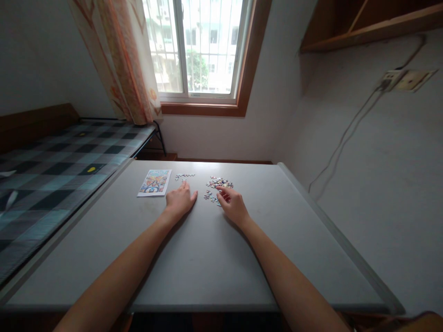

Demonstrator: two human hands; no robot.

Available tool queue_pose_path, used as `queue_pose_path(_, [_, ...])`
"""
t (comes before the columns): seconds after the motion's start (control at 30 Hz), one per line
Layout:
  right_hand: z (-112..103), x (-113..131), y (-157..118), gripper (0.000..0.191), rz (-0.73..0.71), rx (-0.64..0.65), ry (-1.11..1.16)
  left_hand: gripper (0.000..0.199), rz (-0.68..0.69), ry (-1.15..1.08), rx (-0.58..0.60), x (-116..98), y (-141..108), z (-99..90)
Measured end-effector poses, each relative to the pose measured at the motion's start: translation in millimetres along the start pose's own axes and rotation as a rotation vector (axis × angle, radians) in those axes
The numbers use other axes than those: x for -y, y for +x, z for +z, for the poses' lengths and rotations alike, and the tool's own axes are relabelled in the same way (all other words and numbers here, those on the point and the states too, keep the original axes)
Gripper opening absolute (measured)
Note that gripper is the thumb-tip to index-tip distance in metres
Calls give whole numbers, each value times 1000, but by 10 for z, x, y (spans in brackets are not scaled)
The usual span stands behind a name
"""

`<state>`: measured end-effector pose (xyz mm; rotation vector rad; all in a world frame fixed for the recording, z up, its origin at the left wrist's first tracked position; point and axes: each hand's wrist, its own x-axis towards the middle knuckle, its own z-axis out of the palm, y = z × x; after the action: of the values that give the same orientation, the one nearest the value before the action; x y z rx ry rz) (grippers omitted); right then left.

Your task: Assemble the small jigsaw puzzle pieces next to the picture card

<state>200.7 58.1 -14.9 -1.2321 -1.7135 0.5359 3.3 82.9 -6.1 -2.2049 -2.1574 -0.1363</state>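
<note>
We note two bare hands working over a pale table (207, 267), mid-frame. Left of centre, we see a short strip of puzzle pieces (187, 175); its long axis runs left to right, nearly level, the left end hooking down toward the frame's bottom. Just below it, the left hand (180, 199) lies palm down, forefingers stretched toward the top of the frame at a few small pieces, thumb spread out to the right, clasping nothing we can see.

Right of centre, we log a loose pile (223, 182), wider than deep, pieces pointing every way, and a smaller cluster (209, 196) below it. The right hand (232, 204) reaches in from the lower right, fingers curled, thumb and forefinger near each other; whether they pinch a piece, we cannot tell. Farther left, a picture sheet (154, 183) lies flat, its side edges slanting to the upper right
</note>
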Motion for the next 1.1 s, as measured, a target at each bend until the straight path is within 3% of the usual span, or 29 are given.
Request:
queue_pose_path(0.2, [11, -9, 2, 25, 1, 1, 2, 55, -10, -11, 6, 57, 33, -26])
queue_pose_path(0.53, [1, -3, -7, 23, -1, 12, -11, 55, 24, 5, -26, 5, -7, 63])
queue_pose_path(1.1, [0, 25, -3, 19, -18, 27, -36, 57, 4, 3, -21, -46, -31, 46])
